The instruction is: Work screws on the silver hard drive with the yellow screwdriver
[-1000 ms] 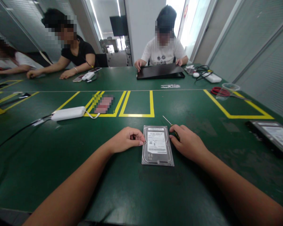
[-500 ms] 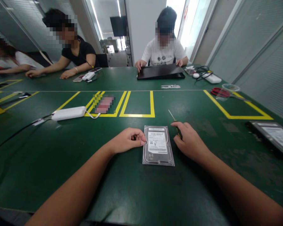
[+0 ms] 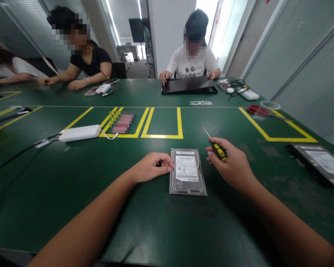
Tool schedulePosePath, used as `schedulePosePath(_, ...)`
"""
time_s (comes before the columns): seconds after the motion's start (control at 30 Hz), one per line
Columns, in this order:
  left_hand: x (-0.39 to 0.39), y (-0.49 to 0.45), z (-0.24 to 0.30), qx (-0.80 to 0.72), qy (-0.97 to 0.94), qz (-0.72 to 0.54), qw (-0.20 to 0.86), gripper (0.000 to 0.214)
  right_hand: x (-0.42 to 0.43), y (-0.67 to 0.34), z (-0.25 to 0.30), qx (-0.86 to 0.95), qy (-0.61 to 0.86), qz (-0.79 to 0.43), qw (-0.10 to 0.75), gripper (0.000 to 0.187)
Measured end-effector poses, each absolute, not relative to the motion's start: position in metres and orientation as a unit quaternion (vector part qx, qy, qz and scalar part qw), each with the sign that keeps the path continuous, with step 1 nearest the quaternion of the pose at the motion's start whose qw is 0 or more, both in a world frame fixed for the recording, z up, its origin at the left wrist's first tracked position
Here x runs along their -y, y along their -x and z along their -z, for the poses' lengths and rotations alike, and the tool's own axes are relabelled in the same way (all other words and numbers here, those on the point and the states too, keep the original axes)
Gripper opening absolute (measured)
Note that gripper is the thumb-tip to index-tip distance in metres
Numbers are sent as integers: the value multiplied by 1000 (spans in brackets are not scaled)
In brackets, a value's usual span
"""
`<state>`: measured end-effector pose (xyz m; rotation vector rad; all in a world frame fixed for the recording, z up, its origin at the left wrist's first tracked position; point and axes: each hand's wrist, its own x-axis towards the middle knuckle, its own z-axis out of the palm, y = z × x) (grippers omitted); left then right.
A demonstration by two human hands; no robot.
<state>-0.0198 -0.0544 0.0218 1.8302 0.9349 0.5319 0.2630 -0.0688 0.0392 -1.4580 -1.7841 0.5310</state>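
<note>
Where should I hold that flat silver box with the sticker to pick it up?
Probably by its two long side edges, coming down from above. The hard drive lies flat, label up, on the table, so only its thin sides can be pinched. The left hand rests at its left edge; the right hand holds a screwdriver.

Two hard drives (image 3: 187,171) (image 3: 320,163), one screwdriver (image 3: 217,150), one laptop (image 3: 187,84), one white adapter (image 3: 79,132), three co-workers (image 3: 193,55).

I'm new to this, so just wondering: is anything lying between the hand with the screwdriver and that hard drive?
Nothing visible. The right hand holds the screwdriver just right of the hard drive, with only bare green table between them. The left hand rests at the drive's opposite, left edge.
</note>
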Motion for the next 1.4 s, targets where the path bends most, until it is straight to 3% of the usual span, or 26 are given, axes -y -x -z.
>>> schedulePosePath(0.2, 55, 21, -22, -382, -759, -218, 480, 15, 81, -260, -57, 658, 551, -288, 425, 45)
schedulePosePath(0.33, 56, 21, -22, -379, -761, -222, 478, 14, 87, -259, -67, 673, 536, -238, 450, 35)
schedulePosePath(0.47, 56, 21, -22, -379, -761, -223, 476, 12, 91, -253, -87, 733, 520, -127, 420, 21)
schedulePosePath(0.67, 57, 23, -20, -387, -760, -219, 474, 13, 95, -237, -121, 743, 490, -170, 423, 25)
schedulePosePath(0.8, 57, 22, -22, -389, -761, -216, 471, 12, 95, -228, -143, 752, 479, -200, 406, 27)
schedulePosePath(1.07, 56, 22, -23, -387, -758, -218, 479, 11, 88, -213, -173, 808, 481, -126, 317, 34)
schedulePosePath(1.4, 56, 23, -25, -382, -760, -222, 476, 10, 81, -203, -170, 830, 492, -70, 251, 30)
